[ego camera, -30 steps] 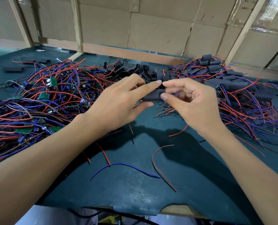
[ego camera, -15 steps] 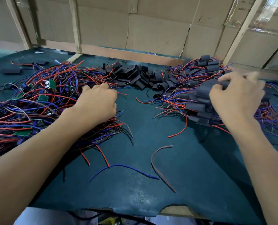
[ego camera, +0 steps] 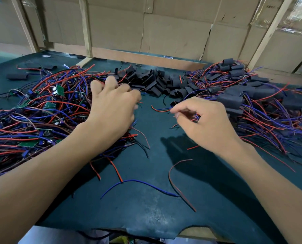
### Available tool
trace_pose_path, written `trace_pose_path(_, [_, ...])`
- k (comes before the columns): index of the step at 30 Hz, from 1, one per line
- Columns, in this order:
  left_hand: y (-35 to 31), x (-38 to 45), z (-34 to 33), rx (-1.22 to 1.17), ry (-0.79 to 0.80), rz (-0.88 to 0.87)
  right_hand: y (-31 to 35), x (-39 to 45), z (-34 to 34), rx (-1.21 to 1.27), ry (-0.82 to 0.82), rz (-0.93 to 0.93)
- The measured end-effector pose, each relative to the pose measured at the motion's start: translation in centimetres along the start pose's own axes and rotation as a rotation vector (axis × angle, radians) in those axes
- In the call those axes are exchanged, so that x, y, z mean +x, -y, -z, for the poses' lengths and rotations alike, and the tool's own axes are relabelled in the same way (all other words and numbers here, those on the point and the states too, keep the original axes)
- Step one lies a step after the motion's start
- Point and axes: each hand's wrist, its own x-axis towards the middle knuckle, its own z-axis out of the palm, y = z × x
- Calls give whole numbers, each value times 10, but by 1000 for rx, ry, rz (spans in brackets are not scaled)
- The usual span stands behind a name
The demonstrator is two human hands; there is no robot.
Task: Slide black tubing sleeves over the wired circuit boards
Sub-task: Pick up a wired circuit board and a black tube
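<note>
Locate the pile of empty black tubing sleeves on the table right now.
In the head view, the pile of empty black tubing sleeves lies at the table's far centre, between the bare boards left and sleeved boards right.

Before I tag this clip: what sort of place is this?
Probably a small electronics assembly bench: a heap of wired circuit boards, a pile of black tubing sleeves, sleeved units on a green mat, cardboard walls.
</note>
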Motion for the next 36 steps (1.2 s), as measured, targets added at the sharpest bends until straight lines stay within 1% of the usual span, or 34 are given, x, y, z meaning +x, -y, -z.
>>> trace_pose_path(2, [-11,0,6,-96,-220,-93,2,0,-1,126,90,-59])
trace_pose_path(3, [-18,0,7,-181,-311,-150,3,0,-1,212,151,-100])
trace_pose_path(4, [-24,0,9,-316,-365,-214,4,1,0,295,207,-136])
trace_pose_path(5, [-30,-1,9,-488,-366,-267,5,1,0,362,244,-159])
trace_pose_path(7, [-37,-4,8,-783,-270,-340,5,3,-1,441,264,-176])
trace_pose_path(9, [-38,-7,6,-889,-205,-393,4,3,-2,485,264,-166])
trace_pose_path(12, [-36,-6,6,-960,-203,-399,1,4,-2,555,229,-187])
trace_pose_path(14, [-38,-5,8,-1017,-191,-359,-4,4,-2,633,147,-252])
trace_pose_path(15, [-38,-5,9,-1048,-183,-297,-5,5,-3,675,116,-280])
trace_pose_path(17, [-33,6,9,-1103,-180,-91,-3,7,-4,780,80,-331])
trace_pose_path(19, [-21,31,1,-1030,-135,112,-2,9,-6,843,30,-375])
trace_pose_path(20, [-13,46,-5,-936,-86,169,-2,10,-6,857,4,-392])
trace_pose_path(21, [-4,61,-12,-825,-27,181,-2,11,-6,877,-31,-406])
trace_pose_path(22, [2,73,-20,-712,30,128,-1,11,-5,912,-58,-417])
trace_pose_path(23, [7,85,-28,-599,90,13,0,11,-4,958,-83,-421])
trace_pose_path(26, [11,113,-53,-239,292,-396,4,11,-2,1039,-111,-455])
trace_pose_path(27, [9,121,-62,-142,338,-484,3,11,-1,1054,-99,-463])
trace_pose_path(29, [4,131,-76,40,422,-596,3,10,-1,1086,-53,-490])
trace_pose_path(31, [-1,136,-86,192,497,-655,2,9,-2,1104,9,-527])
trace_pose_path(33, [-6,139,-95,269,548,-662,2,9,-3,1125,61,-565])
trace_pose_path(36, [-14,146,-94,180,622,-523,-1,11,-3,1160,91,-612])
